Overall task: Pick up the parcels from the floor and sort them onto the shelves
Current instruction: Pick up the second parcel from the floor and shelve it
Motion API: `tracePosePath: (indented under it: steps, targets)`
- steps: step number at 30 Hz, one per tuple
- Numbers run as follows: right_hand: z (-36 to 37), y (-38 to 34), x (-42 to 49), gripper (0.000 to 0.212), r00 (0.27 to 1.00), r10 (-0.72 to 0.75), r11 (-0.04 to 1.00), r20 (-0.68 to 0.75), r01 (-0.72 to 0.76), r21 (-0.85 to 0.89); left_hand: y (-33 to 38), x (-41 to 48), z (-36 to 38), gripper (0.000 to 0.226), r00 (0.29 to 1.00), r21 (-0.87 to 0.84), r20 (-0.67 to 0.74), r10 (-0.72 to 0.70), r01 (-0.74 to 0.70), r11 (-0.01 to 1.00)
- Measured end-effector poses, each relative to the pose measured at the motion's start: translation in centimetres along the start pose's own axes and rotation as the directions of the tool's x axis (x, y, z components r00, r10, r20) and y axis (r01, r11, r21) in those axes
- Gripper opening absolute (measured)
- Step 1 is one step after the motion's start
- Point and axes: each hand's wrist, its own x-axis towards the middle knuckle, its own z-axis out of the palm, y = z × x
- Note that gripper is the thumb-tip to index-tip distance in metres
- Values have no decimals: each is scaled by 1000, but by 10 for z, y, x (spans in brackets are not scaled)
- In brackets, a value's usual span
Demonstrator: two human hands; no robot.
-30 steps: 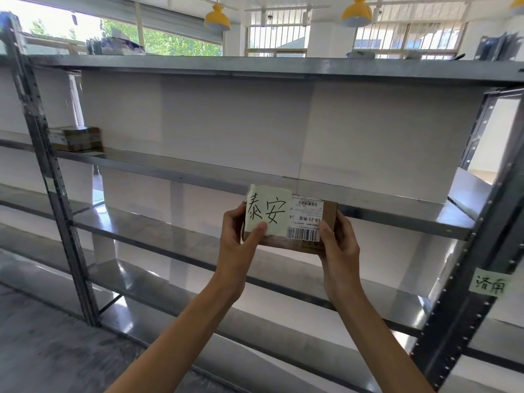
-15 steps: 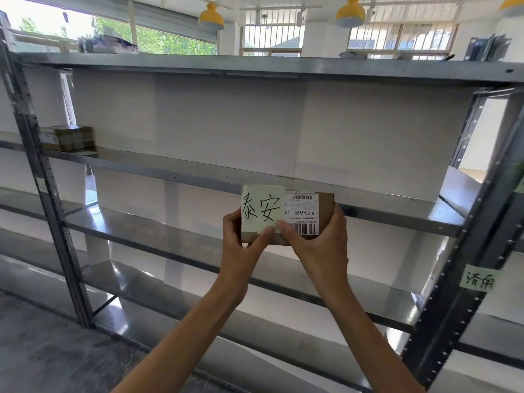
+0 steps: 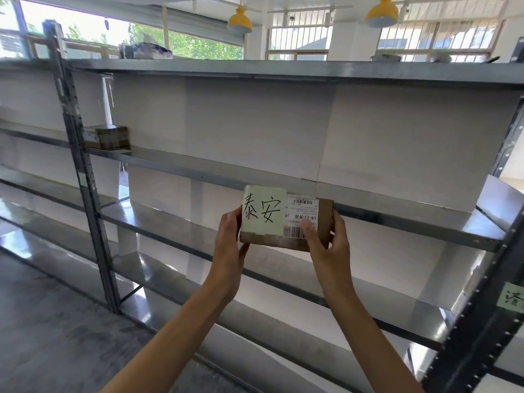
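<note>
Cardboard parcel (image 3: 286,219), glossy metal shelves (image 3: 397,219)

The pale green note (image 3: 263,214) on the parcel (image 3: 285,219) between my hands reads 泰安 in black handwriting. Just right of it, the white shipping label (image 3: 300,215), upside down, shows barcodes and roughly "LB-2…-齐河 J4". Far right of my right hand (image 3: 330,245), a green tag (image 3: 514,299) on the shelf upright (image 3: 482,307) starts with 济, the rest cut off.

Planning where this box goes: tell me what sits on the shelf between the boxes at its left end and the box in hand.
Nothing: in the head view the shelf runs bare from the stacked boxes to the held box.
</note>
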Motion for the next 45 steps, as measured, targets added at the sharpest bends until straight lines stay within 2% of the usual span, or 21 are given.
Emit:
tracePosePath:
  steps: [6, 11, 20, 25, 30, 35, 40, 45]
  targets:
    - [40, 2, -3, 40, 990, 95, 987, 107, -108, 123, 22, 4, -43, 27, 994, 201, -103, 36, -15, 979]
    - [83, 2, -6, 33, 978, 138, 979, 158, -158, 126, 31, 1, -87, 22, 984, 285, -171, -39, 87, 955]
    - [157, 15, -35, 31, 893, 260, 939, 368, -323, 119, 48, -26, -158, 31, 932, 337, -352, -81, 208, 918]
    - [190, 23, -48, 28, 850, 257, 923, 459, -356, 142, 58, -36, -189, 33, 896, 372, -428, -115, 291, 881]
    - [220, 27, -59, 36, 803, 239, 912, 546, -379, 157, 65, -41, -218, 27, 868, 374, -493, -60, 274, 886]
    - [244, 30, -60, 29, 777, 235, 888, 584, -416, 196, 65, -37, -240, 27, 837, 401, -547, -38, 302, 865]
    - [270, 38, -48, 36, 751, 229, 878, 619, -434, 202, 62, -21, -254, 19, 813, 387, -583, -3, 280, 879]
    - [293, 49, -25, 34, 736, 213, 881, 643, -428, 199, 58, 9, -268, 24, 789, 349, -615, -16, 290, 891]
